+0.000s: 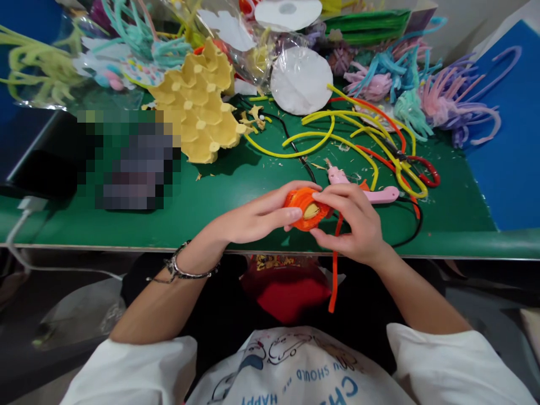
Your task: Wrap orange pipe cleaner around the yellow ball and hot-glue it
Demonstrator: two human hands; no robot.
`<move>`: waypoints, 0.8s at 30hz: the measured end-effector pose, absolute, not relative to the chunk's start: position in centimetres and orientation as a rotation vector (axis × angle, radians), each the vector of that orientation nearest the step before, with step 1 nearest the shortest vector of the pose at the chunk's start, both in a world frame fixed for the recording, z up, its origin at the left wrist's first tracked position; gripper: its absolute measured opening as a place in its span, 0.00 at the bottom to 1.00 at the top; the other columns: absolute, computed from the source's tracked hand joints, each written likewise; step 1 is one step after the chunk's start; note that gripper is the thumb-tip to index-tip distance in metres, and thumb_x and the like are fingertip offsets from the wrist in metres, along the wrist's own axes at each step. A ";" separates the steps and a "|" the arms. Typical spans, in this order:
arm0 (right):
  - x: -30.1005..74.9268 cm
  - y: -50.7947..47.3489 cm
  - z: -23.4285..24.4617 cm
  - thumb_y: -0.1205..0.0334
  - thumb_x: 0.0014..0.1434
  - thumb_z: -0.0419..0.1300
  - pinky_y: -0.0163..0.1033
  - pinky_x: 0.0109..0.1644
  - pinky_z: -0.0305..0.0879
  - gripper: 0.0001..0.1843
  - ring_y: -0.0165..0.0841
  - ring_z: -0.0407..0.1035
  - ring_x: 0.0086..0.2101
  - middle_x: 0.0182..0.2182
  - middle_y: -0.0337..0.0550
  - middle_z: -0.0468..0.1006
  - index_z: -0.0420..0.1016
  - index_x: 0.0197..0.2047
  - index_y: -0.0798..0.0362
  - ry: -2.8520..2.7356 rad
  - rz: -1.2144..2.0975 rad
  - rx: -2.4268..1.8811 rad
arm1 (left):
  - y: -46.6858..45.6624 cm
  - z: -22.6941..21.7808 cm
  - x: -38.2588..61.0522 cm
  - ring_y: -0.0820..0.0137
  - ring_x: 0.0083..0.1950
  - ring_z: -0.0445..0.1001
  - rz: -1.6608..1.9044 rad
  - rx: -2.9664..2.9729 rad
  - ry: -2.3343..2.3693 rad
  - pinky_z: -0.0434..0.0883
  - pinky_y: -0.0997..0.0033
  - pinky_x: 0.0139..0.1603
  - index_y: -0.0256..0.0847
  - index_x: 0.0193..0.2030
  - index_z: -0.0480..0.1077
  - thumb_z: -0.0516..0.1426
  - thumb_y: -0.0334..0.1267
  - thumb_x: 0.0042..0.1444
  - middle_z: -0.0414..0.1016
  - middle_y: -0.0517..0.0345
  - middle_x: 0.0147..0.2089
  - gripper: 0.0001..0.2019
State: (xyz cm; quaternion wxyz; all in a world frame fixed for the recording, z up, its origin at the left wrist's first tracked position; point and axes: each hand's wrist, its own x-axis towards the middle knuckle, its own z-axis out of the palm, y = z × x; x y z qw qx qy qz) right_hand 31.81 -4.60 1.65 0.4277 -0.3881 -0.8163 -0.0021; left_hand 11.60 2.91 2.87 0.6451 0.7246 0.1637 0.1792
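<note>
Green and smooth-looking, your table runs beneath everything, its near edge just below your hands. Take the coil as the clock's centre. Bendy yellow stems tangle from twelve to two o'clock; pulling one could drag its neighbours along. At ten o'clock lies a carton, all moulded peaks, matt and torn-edged; its pulpy scraps might catch in fuzz. Your left hand grips the coil's nine o'clock side, thumb across its face; your right hand pinches three o'clock between thumb and fingers. Hard pink plastic, the glue gun rests at two o'clock, just beside your right hand: if it is hot, a stray knuckle could burn. One slim, velvety strip hangs over the edge near five o'clock; a snag might tug it. Smallest is the coil, fuzzy, orange and round with a yellow centre; should your thumb slip, it could spring loose.
</note>
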 end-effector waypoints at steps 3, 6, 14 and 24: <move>32.0 -4.6 1.7 0.65 0.60 0.62 0.45 0.47 0.75 0.24 0.37 0.72 0.45 0.45 0.49 0.74 0.66 0.60 0.52 -2.087 -0.038 -0.922 | 2.6 3.2 11.8 0.72 0.36 0.67 0.396 1.651 0.424 0.71 0.71 0.39 0.39 0.56 0.63 0.51 0.52 0.63 0.70 0.56 0.41 0.22; 32.0 -4.6 1.8 0.67 0.60 0.61 0.44 0.48 0.75 0.24 0.37 0.72 0.46 0.45 0.50 0.74 0.67 0.60 0.53 -2.108 -0.053 -0.904 | 2.4 3.4 12.2 0.71 0.37 0.67 0.397 1.661 0.474 0.70 0.70 0.41 0.39 0.52 0.63 0.51 0.47 0.61 0.69 0.58 0.38 0.17; 31.9 -4.6 1.7 0.67 0.60 0.62 0.43 0.50 0.75 0.24 0.37 0.72 0.47 0.45 0.52 0.74 0.67 0.60 0.55 -2.135 -0.122 -0.907 | 2.5 3.5 12.6 0.71 0.40 0.68 0.437 1.742 0.504 0.70 0.69 0.46 0.38 0.48 0.63 0.49 0.38 0.57 0.70 0.57 0.41 0.13; 31.7 -4.6 1.4 0.67 0.61 0.60 0.43 0.47 0.78 0.29 0.38 0.73 0.47 0.46 0.51 0.74 0.61 0.65 0.54 -2.101 -0.122 -0.923 | 2.6 3.2 12.2 0.72 0.38 0.67 0.421 1.643 0.519 0.70 0.71 0.42 0.38 0.50 0.61 0.49 0.37 0.56 0.68 0.58 0.40 0.15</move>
